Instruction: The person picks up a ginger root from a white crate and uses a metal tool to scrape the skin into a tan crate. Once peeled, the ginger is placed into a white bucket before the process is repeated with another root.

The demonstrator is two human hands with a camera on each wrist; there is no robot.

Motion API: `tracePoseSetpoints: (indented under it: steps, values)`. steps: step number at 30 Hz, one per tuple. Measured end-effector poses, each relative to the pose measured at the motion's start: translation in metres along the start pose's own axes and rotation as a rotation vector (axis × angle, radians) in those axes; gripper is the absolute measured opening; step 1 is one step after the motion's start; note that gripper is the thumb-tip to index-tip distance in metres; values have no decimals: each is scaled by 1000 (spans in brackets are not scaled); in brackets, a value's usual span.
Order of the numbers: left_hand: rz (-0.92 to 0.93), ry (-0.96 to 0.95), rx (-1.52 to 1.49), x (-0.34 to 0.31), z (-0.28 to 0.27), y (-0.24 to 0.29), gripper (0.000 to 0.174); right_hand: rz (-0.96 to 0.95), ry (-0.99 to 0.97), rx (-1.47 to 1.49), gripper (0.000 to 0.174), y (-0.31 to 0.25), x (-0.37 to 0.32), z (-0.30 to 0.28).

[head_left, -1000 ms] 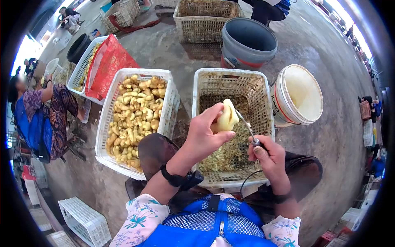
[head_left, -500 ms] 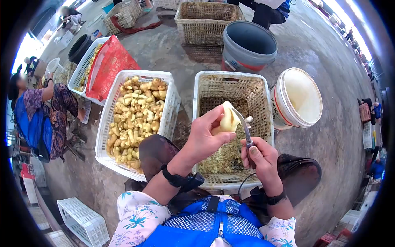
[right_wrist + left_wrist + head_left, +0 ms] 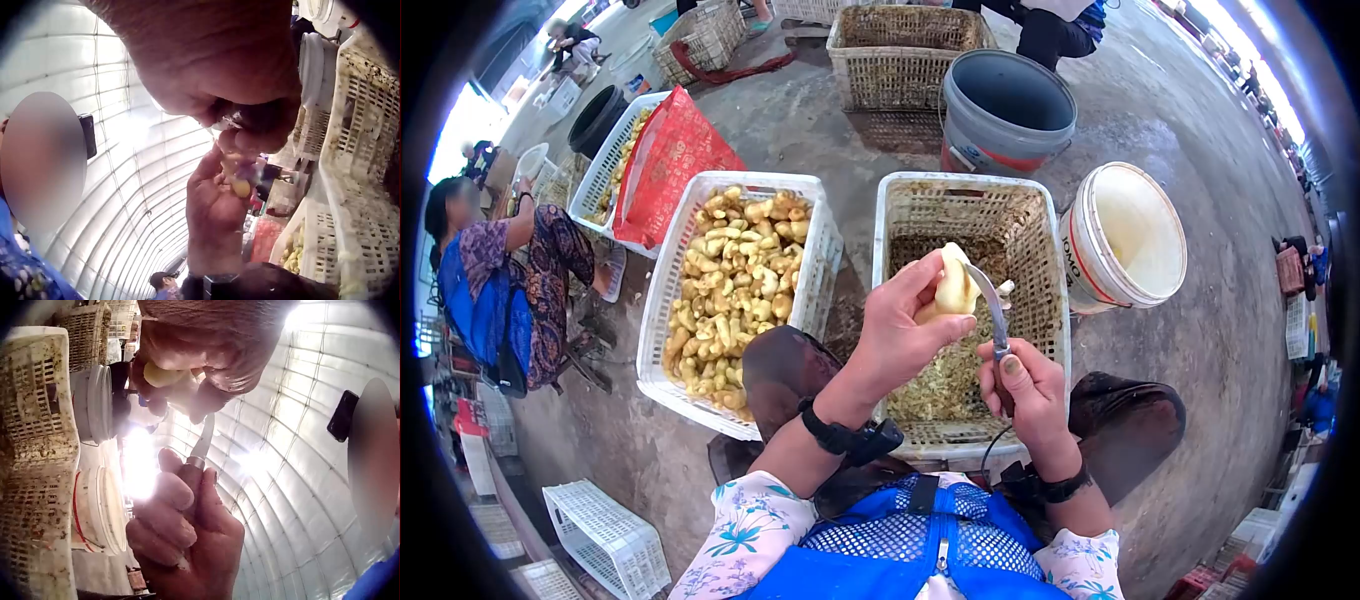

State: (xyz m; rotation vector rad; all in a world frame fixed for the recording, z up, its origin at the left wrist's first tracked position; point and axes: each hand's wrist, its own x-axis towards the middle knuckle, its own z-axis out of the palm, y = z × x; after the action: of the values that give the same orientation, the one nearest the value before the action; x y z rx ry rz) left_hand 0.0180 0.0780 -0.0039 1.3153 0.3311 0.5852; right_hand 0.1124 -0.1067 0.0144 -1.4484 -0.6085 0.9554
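Note:
A pale, peeled piece of ginger (image 3: 956, 285) is pinched between the thumb and fingers of my left hand (image 3: 905, 325). My right hand (image 3: 1032, 395) grips the handle of a small curved knife (image 3: 997, 318), its blade against the right side of the ginger. A small shaving hangs by the blade. Both hands are above a white crate (image 3: 1057, 345) with peelings on its bottom. In the left wrist view, my right hand (image 3: 187, 531) has its fingers curled round the brown handle, the blade (image 3: 204, 440) pointing up at my left hand (image 3: 206, 344).
To the left stands a crate (image 3: 818, 215) full of ginger pieces, with a red bag (image 3: 670, 165) on another crate behind. A white bucket (image 3: 1083, 250) and a grey bucket (image 3: 1000, 135) stand right and behind. A seated person (image 3: 495, 270) is at far left.
The knife has shifted from a slant to nearly upright along the ginger's right side, and my right hand has moved slightly left. My left hand keeps its hold on the ginger.

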Motion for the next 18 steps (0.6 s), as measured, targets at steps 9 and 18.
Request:
tracePoseSetpoints:
  steps: [9,18]
  values:
    - [69,46,66,-1,3,-7,55,-55,28,3,40,10,-6,10]
    - [-251,-160,-311,5,-12,14,52,-91,-15,-62,40,0,-4,-1]
